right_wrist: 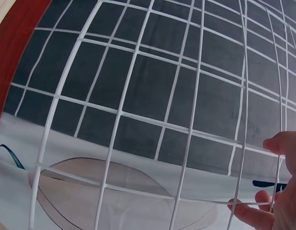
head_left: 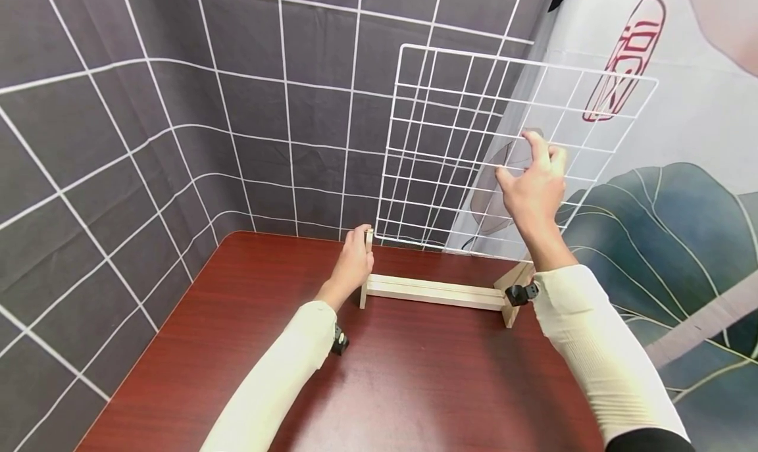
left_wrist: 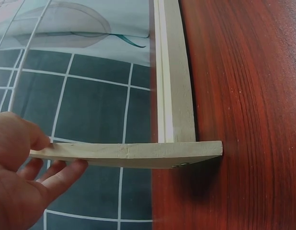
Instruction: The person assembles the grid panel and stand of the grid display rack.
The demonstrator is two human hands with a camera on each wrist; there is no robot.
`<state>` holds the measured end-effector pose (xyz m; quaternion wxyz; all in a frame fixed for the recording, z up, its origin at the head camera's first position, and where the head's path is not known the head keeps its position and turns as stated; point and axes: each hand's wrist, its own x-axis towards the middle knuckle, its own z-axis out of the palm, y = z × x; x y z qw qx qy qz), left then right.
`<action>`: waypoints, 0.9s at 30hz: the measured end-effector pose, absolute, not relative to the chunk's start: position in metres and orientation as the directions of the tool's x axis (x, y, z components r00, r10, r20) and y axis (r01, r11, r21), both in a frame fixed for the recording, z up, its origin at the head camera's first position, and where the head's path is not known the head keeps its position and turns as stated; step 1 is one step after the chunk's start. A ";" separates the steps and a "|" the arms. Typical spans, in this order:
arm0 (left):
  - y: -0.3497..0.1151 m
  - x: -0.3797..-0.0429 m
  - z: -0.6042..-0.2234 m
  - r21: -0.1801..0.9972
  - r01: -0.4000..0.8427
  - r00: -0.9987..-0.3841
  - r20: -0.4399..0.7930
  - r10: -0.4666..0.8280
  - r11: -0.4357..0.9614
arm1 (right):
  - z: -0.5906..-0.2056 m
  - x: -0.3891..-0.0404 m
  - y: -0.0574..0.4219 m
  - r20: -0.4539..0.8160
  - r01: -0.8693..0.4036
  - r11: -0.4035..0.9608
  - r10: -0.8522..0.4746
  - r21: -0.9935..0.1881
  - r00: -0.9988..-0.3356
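Note:
A white wire grid panel (head_left: 462, 128) stands upright over the far side of the table, behind a low pale wooden frame. My right hand (head_left: 535, 182) holds the panel right of its middle. In the right wrist view, the thumb and fingers (right_wrist: 256, 216) are bent around its wires. My left hand (head_left: 353, 258) pinches the far upper end of the frame's left end board (left_wrist: 133, 152), thumb on one face and fingers on the other. A wooden crossbar (head_left: 438, 292) joins this board to the right end board (head_left: 510, 315), which the right wrist partly hides.
The frame sits on a reddish-brown table (head_left: 284, 281). Behind and to the left hangs a dark grey cloth (head_left: 254, 110) with white grid lines. A pale cloth (head_left: 699, 123) with leaf prints hangs at the right. Each wrist wears a small black camera (head_left: 521, 294).

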<state>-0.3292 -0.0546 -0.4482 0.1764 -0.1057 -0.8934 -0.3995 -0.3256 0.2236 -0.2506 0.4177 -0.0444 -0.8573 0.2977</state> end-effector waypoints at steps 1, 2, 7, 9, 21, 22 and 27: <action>-0.055 -0.329 -0.448 0.676 0.332 -0.914 0.403 0.047 0.658 | -0.250 -0.326 0.223 0.691 -0.174 0.819 0.325 -0.547 -0.645; -0.055 -0.329 -0.448 0.676 0.333 -0.913 0.405 0.046 0.657 | -0.249 -0.326 0.223 0.694 -0.175 0.819 0.326 -0.547 -0.642; -0.055 -0.329 -0.447 0.687 0.329 -0.917 0.398 0.044 0.648 | -0.244 -0.327 0.219 0.701 -0.183 0.816 0.329 -0.548 -0.632; -0.055 -0.328 -0.446 0.686 0.326 -0.918 0.394 0.044 0.650 | -0.244 -0.327 0.218 0.703 -0.187 0.814 0.330 -0.550 -0.630; -0.053 -0.328 -0.449 0.679 0.321 -0.921 0.386 0.052 0.660 | -0.259 -0.334 0.217 0.709 -0.204 0.811 0.323 -0.549 -0.627; -0.053 -0.328 -0.449 0.678 0.321 -0.921 0.386 0.051 0.661 | -0.260 -0.334 0.217 0.711 -0.208 0.810 0.321 -0.548 -0.625; -0.054 -0.328 -0.447 0.676 0.320 -0.919 0.390 0.046 0.663 | -0.266 -0.336 0.217 0.709 -0.215 0.806 0.317 -0.552 -0.630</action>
